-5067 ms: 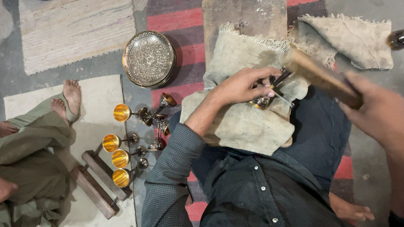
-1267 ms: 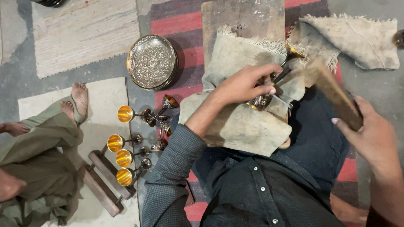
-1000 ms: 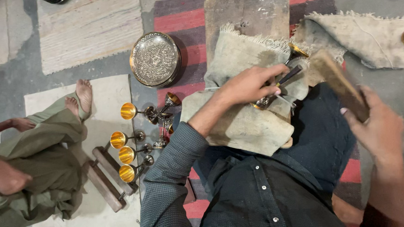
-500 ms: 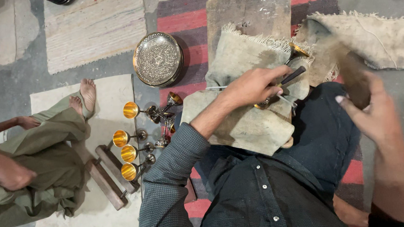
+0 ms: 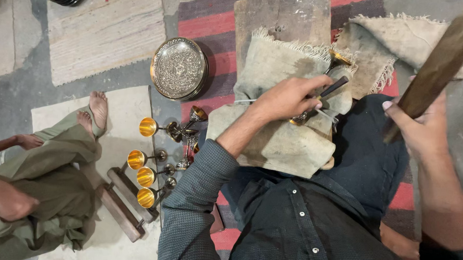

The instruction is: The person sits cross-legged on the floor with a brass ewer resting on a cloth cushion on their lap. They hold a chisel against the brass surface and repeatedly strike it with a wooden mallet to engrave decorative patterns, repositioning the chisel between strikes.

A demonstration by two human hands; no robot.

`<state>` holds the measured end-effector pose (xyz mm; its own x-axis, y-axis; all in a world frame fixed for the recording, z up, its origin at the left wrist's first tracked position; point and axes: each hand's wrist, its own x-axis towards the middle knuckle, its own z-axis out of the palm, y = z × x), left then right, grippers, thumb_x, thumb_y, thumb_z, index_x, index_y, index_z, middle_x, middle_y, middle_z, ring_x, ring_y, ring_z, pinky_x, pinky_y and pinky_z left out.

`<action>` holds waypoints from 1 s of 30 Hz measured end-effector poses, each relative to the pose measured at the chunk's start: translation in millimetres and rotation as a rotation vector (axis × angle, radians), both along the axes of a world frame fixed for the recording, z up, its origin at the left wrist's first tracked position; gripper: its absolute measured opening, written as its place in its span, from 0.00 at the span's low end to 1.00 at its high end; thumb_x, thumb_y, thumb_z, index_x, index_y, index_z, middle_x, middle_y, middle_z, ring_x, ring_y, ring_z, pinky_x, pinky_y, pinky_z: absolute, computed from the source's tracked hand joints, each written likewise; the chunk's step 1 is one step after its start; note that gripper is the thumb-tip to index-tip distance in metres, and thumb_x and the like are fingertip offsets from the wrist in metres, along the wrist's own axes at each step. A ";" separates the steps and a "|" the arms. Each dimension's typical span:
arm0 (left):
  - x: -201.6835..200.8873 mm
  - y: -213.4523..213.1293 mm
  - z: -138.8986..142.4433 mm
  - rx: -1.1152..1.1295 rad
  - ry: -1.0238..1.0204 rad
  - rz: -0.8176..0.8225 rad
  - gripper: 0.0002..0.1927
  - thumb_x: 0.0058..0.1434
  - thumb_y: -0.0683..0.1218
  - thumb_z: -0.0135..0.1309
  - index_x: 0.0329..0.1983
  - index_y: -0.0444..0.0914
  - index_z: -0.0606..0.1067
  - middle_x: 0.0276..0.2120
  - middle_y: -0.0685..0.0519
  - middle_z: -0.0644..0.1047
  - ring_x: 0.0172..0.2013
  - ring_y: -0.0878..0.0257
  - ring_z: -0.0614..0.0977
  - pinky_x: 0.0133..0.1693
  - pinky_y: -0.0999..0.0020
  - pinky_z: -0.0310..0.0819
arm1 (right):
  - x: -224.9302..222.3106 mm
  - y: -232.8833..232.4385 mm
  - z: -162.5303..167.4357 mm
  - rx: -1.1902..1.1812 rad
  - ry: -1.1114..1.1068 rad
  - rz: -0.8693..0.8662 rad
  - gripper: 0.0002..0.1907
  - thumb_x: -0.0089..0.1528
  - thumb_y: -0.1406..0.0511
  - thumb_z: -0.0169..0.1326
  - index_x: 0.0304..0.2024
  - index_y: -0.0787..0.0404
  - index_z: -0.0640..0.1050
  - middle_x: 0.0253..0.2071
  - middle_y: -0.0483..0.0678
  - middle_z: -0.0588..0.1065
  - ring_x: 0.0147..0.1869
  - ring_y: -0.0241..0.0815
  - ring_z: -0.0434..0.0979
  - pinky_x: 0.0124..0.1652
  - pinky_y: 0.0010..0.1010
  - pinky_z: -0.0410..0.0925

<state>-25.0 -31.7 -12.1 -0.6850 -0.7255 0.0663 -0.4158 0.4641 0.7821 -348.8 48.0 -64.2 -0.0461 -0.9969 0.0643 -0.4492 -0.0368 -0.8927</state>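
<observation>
Right hand [image 5: 424, 130] gripping wooden mallet [image 5: 439, 66], raised at right; left hand [image 5: 288, 98] closed on thin punch [image 5: 327, 89], tip on brass goblet [image 5: 320, 107] lying on cloth [image 5: 280, 143] over lap; wooden board [image 5: 281, 16] beyond

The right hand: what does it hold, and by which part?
The right hand holds a long wooden stick by its lower end; the upper end is raised.

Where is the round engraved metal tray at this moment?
In the head view, the engraved tray lies on the floor left of the wooden board, just beyond the row of goblets.
</observation>
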 end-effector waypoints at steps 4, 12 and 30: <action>1.3 -2.0 -3.0 -0.042 0.016 -0.017 0.23 0.63 0.48 0.61 0.60 0.46 0.68 0.37 0.50 0.85 0.39 0.51 0.87 0.39 0.53 0.79 | -7.0 0.7 -9.3 -0.010 0.223 -0.006 0.30 0.65 0.64 0.66 0.64 0.68 0.69 0.49 0.59 0.78 0.54 0.43 0.78 0.54 0.35 0.71; 5.0 -2.6 2.5 0.019 -0.007 -0.028 0.25 0.64 0.46 0.60 0.63 0.46 0.68 0.32 0.51 0.84 0.35 0.51 0.87 0.37 0.54 0.77 | -0.5 8.1 -3.2 -0.020 0.226 -0.017 0.31 0.64 0.64 0.67 0.65 0.66 0.70 0.48 0.56 0.79 0.54 0.41 0.80 0.55 0.35 0.72; 3.6 -6.0 3.1 0.011 -0.023 -0.044 0.24 0.64 0.49 0.60 0.63 0.48 0.69 0.37 0.52 0.85 0.37 0.54 0.87 0.39 0.56 0.78 | 0.2 11.6 -5.0 -0.091 0.254 -0.021 0.29 0.65 0.64 0.69 0.61 0.69 0.71 0.51 0.56 0.78 0.56 0.43 0.78 0.55 0.35 0.71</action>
<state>-21.4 -37.7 -8.9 -0.7173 -0.6955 0.0419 -0.4136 0.4735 0.7776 -348.6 59.7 -69.3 -0.0374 -0.9855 0.1655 -0.6596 -0.1001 -0.7449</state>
